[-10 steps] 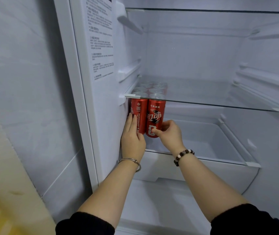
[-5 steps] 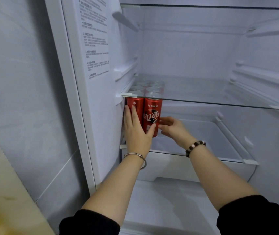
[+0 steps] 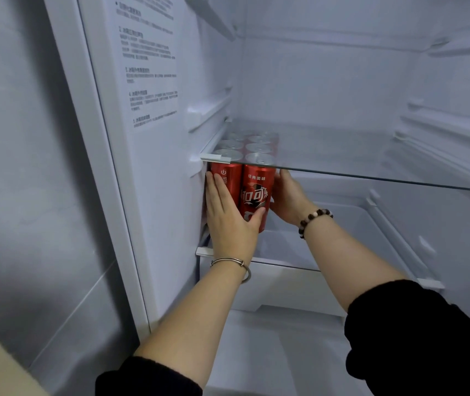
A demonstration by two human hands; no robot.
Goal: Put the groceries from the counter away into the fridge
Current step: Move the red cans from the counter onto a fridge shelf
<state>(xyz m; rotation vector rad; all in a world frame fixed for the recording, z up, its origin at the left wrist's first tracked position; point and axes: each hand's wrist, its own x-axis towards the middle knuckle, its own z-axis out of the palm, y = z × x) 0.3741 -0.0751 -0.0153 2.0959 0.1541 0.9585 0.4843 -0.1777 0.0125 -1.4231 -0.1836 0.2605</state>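
Risk is mainly at the front row: the block of red cola cans stands two wide and several deep, directly under the left front corner of the glass shelf, with the front pair level with that shelf's front edge and so close to the lip of the lower shelf beneath it. Left hand lies flat on the front of the left can, fingers straight and together, thumb spread across the lower front of the right can. Right hand cups the right side of the right front can just under the glass shelf. Its thumb is up by the can top and its fingers run behind the can, so cannot tell if they curl or lie flat. Can tops sit very near the underside of the glass shelf, so any lift or tilt while pushing would likely knock or jam a rim against it. Cannot tell if the cans are wrapped together. If loose, an uneven shove could skew the rows, or tip a front can forward off the lip when the hands let go. Left fingers, next to the fridge wall, could get pinched.
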